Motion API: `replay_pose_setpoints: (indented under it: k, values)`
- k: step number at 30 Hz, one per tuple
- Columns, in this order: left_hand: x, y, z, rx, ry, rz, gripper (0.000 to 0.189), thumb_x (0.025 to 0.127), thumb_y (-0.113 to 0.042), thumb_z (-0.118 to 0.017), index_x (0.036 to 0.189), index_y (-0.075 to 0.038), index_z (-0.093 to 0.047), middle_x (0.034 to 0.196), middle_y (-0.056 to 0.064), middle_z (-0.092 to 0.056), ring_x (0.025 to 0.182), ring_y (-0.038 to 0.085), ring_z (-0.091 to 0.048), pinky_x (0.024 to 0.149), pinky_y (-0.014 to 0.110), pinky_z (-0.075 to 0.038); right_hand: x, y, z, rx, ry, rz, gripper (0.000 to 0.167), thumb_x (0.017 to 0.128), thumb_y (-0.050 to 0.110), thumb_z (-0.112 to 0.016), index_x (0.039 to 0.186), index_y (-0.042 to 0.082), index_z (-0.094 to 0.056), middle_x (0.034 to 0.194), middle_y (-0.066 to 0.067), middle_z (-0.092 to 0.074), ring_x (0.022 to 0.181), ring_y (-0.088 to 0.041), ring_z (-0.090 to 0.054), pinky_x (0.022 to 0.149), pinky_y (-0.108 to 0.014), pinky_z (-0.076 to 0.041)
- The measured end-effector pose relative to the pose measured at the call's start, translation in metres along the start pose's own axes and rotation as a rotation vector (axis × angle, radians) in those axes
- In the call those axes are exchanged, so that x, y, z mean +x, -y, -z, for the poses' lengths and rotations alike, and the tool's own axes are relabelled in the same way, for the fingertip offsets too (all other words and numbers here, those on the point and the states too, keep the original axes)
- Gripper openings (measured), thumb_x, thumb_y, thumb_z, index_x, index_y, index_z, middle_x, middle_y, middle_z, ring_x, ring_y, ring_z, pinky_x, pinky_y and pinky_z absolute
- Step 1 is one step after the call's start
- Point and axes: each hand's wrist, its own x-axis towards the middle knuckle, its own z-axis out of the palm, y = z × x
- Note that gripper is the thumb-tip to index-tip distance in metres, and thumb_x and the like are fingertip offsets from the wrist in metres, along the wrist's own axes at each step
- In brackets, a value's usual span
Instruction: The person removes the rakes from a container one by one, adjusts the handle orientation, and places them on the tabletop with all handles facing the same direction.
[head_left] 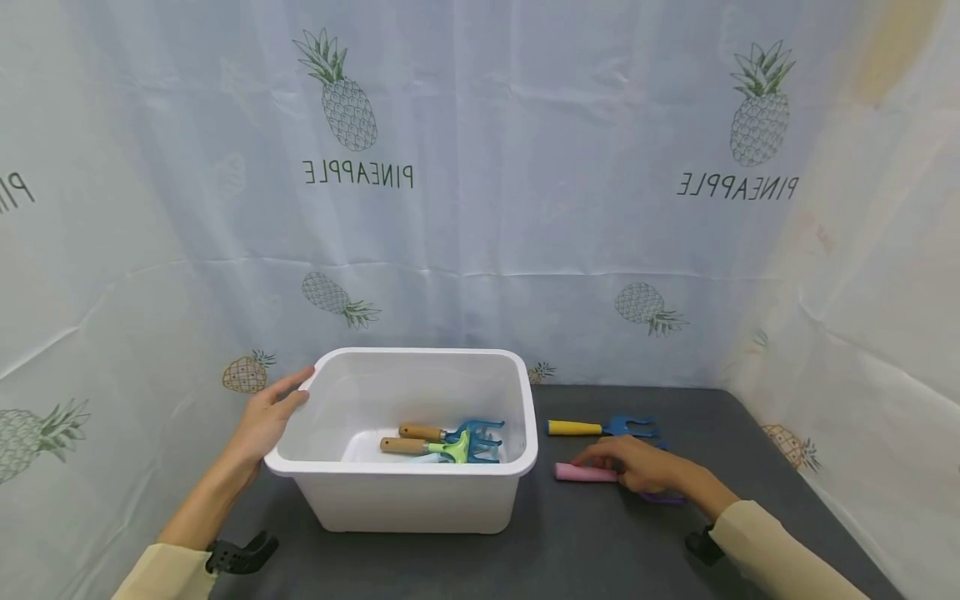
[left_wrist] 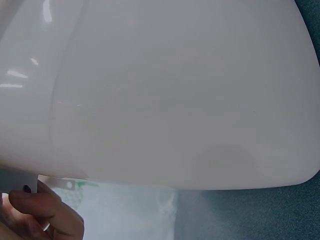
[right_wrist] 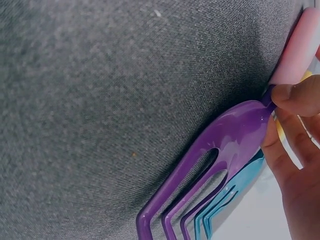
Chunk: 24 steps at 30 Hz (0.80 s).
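Observation:
A white plastic tub (head_left: 408, 500) stands on the dark table in the head view. My left hand (head_left: 268, 415) grips its left rim, thumb and fingers bent at the edge in the left wrist view. To the right of the tub, my right hand (head_left: 637, 465) pinches a hand rake (right_wrist: 245, 122) at its neck, between thumb and fingers. This rake has a pink handle and a purple head with curved tines. Just behind it lies a second hand rake (head_left: 573, 427), with a yellow handle and blue tines. Inside the tub are several garden tools with wooden handles (head_left: 405, 446), blue and green heads overlapping.
The dark table (head_left: 585, 550) runs to a slanting right edge. A pale curtain (head_left: 480, 208) printed with pineapples hangs close behind the tub and along both sides. Black bands (head_left: 242, 554) are worn at both wrists.

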Motion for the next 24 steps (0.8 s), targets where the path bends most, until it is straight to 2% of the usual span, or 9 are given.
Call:
replay_pose_setpoints:
  k: [6,12,17,20,24]
  values:
    - [0.000,0.001,0.000,0.003,0.000,-0.006,0.058,0.111,-0.036,-0.039,0.165,-0.016,-0.027,0.166,0.027,-0.030,0.134,0.047,-0.057,0.084,0.038,-0.063,0.001,0.002,0.002,0.011,0.011,-0.020,0.089,0.064,-0.026,-0.041,0.136,0.019,-0.066,0.121,0.001,-0.071,0.097,-0.012,-0.063,0.078,-0.030,-0.057]
    - [0.000,0.000,0.000,0.011,-0.002,-0.013,0.059,0.112,-0.036,-0.039,0.165,-0.015,-0.026,0.167,0.028,-0.029,0.133,0.047,-0.058,0.084,0.039,-0.063,0.003,0.009,0.016,0.094,0.033,-0.082,0.092,0.059,-0.025,-0.038,0.136,0.016,-0.066,0.115,-0.004,-0.071,0.097,-0.019,-0.066,0.079,-0.029,-0.057]
    - [0.002,0.002,0.001,0.005,0.000,-0.009,0.059,0.112,-0.036,-0.038,0.165,-0.015,-0.026,0.165,0.029,-0.030,0.131,0.045,-0.060,0.082,0.037,-0.064,0.006,0.018,0.037,0.101,0.026,-0.068,0.080,0.070,-0.024,-0.040,0.135,0.015,-0.066,0.112,-0.010,-0.071,0.096,-0.026,-0.065,0.077,-0.029,-0.057]
    - [0.002,0.003,0.002,0.006,0.000,-0.008,0.059,0.112,-0.036,-0.038,0.165,-0.016,-0.026,0.165,0.029,-0.031,0.131,0.044,-0.061,0.082,0.037,-0.064,0.009,0.025,0.051,0.082,0.018,-0.050,0.072,0.078,-0.022,-0.045,0.135,0.016,-0.067,0.110,-0.006,-0.071,0.094,-0.019,-0.066,0.077,-0.030,-0.059]
    - [0.001,0.002,0.002,-0.003,-0.001,-0.006,0.059,0.111,-0.037,-0.040,0.165,-0.016,-0.027,0.164,0.029,-0.034,0.127,0.041,-0.064,0.080,0.036,-0.064,0.015,0.040,0.074,0.038,0.011,-0.069,0.058,0.089,-0.014,-0.055,0.136,0.019,-0.066,0.113,0.000,-0.071,0.095,-0.013,-0.068,0.079,-0.029,-0.060]
